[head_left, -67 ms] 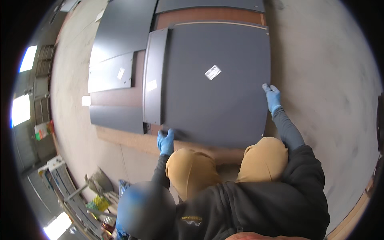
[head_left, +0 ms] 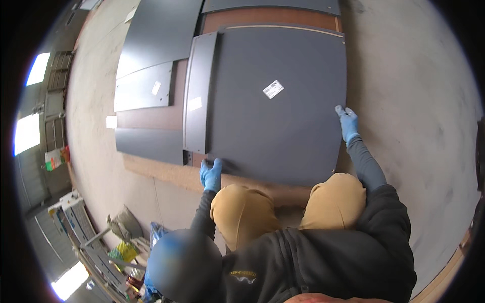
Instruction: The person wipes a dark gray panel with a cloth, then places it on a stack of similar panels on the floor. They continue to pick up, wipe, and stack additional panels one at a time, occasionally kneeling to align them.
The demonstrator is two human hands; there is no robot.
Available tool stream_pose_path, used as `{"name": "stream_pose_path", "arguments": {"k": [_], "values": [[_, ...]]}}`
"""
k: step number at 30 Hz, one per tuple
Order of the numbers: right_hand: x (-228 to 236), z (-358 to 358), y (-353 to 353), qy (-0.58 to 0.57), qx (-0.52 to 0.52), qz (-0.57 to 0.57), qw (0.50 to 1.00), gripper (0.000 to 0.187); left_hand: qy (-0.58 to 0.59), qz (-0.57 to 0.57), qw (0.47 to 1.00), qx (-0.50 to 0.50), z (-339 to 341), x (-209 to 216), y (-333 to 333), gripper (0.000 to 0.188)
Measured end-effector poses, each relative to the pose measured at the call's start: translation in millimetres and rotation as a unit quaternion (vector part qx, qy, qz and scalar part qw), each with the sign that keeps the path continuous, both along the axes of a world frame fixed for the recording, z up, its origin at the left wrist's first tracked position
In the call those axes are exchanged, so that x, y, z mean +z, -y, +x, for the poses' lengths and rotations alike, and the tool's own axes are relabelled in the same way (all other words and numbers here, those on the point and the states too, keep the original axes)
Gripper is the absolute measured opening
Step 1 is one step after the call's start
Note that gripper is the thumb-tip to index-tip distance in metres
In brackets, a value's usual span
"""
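A large dark grey panel (head_left: 283, 131) with a white label lies flat in front of my knees. My right hand (head_left: 348, 123), in a light blue glove, grips its right edge, the thumb at the rim and the other fingers partly hidden. At the near left corner, my left hand (head_left: 210, 175), also gloved in blue, is closed on the panel's edge with thumb and forefinger pointing up. A narrow grey panel (head_left: 201, 91) with raised edges lies along the large panel's left side, close to my left hand.
More grey panels (head_left: 156, 35) lie to the left and at the far side, over a brown board (head_left: 273, 18). Brown cardboard (head_left: 166, 174) shows under the near edge. Concrete floor (head_left: 414, 101) surrounds the stack. At lower left stand a ladder (head_left: 83, 222) and a sack (head_left: 126, 224).
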State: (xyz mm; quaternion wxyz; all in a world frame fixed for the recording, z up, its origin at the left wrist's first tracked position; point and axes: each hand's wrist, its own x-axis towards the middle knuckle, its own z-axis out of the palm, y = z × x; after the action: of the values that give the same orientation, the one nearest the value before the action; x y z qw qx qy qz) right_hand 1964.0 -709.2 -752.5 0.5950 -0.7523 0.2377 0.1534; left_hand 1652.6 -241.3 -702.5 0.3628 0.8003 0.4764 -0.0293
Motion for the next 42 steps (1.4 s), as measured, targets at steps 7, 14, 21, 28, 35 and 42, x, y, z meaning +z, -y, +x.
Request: {"name": "stream_pose_path", "arguments": {"k": [7,14,21,28,35,42], "values": [[-7,1,3,-0.027,-0.032,0.021,0.999,0.064,-0.137,0.081,0.987,-0.009,17,-5,1,0.056],[-12,-3,-2,-0.015,-0.094,0.063,0.994,0.052,-0.111,0.042,0.993,-0.002,18,-8,-4,0.049],[-21,-4,-3,0.020,-0.087,0.040,0.995,0.042,-0.123,0.053,0.991,-0.014,20,-3,3,0.056],[-22,0,7,-0.010,-0.071,0.019,0.997,0.065,-0.127,0.156,0.974,-0.105,36,27,-4,0.065],[-21,-1,8,-0.011,-0.067,0.018,0.998,0.067,-0.052,0.374,0.905,-0.198,116,31,-75,0.109],[-15,0,4,-0.015,-0.082,-0.008,0.997,0.052,-0.110,0.218,0.930,-0.274,161,27,-112,0.123]]}}
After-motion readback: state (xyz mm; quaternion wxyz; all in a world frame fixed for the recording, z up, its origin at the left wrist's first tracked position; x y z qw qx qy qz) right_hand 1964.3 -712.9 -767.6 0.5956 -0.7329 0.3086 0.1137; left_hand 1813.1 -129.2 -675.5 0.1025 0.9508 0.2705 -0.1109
